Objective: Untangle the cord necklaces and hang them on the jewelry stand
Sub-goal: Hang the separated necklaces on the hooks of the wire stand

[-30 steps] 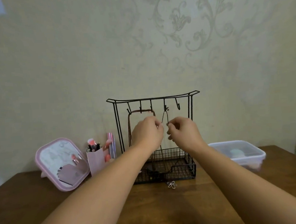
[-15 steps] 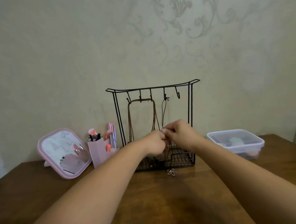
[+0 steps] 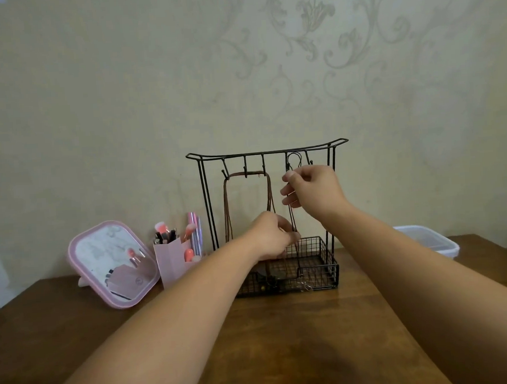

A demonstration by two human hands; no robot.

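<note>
Dark cord going onto a right-side hook

I have my right hand [image 3: 313, 192] pinching the dark cord necklace [image 3: 292, 219] just under the top rail of the jewelry stand [image 3: 266, 153], its loop rising above my fingers beside the hooks; my left hand [image 3: 271, 235] is lower, fingers curled on the same cord near the basket. The cord runs near vertical between the two hands, so the right is nearer the hooks. The brown necklace [image 3: 246, 174] already hangs on the left hooks, above the bench [image 3: 285, 338]
</note>
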